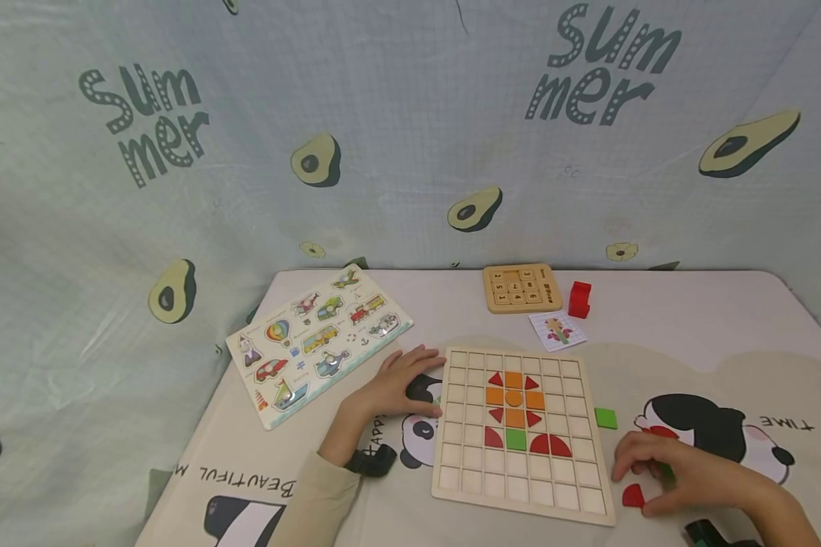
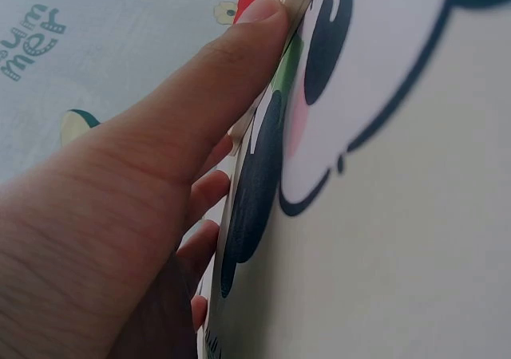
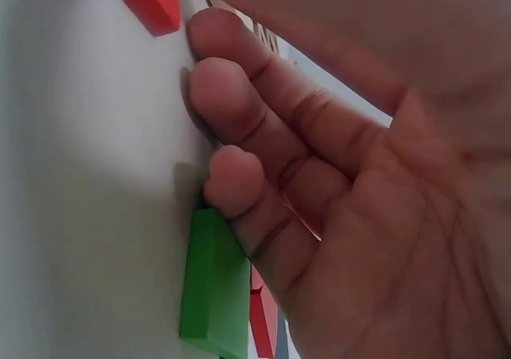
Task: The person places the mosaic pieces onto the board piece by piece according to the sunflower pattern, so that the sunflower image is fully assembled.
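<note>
A wooden grid board [image 1: 496,486] lies on the table, with orange, red and green pieces forming a pattern around an orange disc [image 1: 514,398]. My left hand [image 1: 397,384] rests along the board's left edge, thumb and fingers spread; its thumb [image 2: 263,24] touches the rim in the left wrist view. Right of the board, my right hand [image 1: 687,475] hovers low with loosely bent fingers and nothing between them. Just by its thumb and index finger is a red quarter-round piece [image 1: 632,496], also seen as a red block [image 3: 152,4]. A green block [image 3: 215,287] lies against the little finger.
A green square [image 1: 605,418] lies off the board's right edge. Beyond the board are a pattern card [image 1: 557,330], a wooden number puzzle [image 1: 522,289] and a red piece [image 1: 579,299]. A vehicle picture puzzle [image 1: 318,342] lies at the left. A printed curtain hangs behind.
</note>
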The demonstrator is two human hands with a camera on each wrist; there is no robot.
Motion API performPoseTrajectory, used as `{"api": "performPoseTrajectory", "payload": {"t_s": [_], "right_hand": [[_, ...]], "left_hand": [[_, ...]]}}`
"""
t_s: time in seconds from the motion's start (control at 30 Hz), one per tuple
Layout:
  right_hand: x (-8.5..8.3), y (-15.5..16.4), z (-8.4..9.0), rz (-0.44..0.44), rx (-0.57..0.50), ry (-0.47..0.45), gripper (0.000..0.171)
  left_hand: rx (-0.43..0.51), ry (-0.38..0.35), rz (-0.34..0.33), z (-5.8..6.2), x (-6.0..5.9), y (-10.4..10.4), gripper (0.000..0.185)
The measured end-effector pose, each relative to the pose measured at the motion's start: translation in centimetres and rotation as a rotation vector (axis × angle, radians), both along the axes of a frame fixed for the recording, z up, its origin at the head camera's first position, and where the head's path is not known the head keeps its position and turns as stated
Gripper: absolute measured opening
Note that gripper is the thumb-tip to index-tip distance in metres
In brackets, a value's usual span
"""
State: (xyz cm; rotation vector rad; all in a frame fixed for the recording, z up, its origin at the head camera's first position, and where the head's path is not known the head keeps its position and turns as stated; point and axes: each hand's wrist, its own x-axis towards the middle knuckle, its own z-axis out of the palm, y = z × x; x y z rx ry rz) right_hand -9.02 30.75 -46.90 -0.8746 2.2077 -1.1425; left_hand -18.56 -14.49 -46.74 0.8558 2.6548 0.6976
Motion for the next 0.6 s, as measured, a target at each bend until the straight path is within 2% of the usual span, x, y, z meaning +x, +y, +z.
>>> {"api": "performPoseTrajectory", "payload": {"t_s": [0.1,0.27,0.33,0.6], "right_hand": [[0.04,0.01,0.04,0.013,0.001,0.025,0.029],[-0.20,-0.08,-0.06,0.056,-0.075,0.127,0.023],[-0.33,-0.15,-0.13,0.067,-0.099,0.137,0.023],[-0.32,-0.66,-0.29,0.061,-0.153,0.216,0.031]], "left_hand": [[-0.003,0.003,0.000,-0.12,-0.05,0.02,0.084],[-0.005,0.000,0.002,-0.24,-0.10,-0.03,0.084],[-0.003,-0.001,0.001,-0.22,-0.08,-0.03,0.084],[0.004,0.002,0.000,-0.12,-0.04,-0.06,0.084]]}}
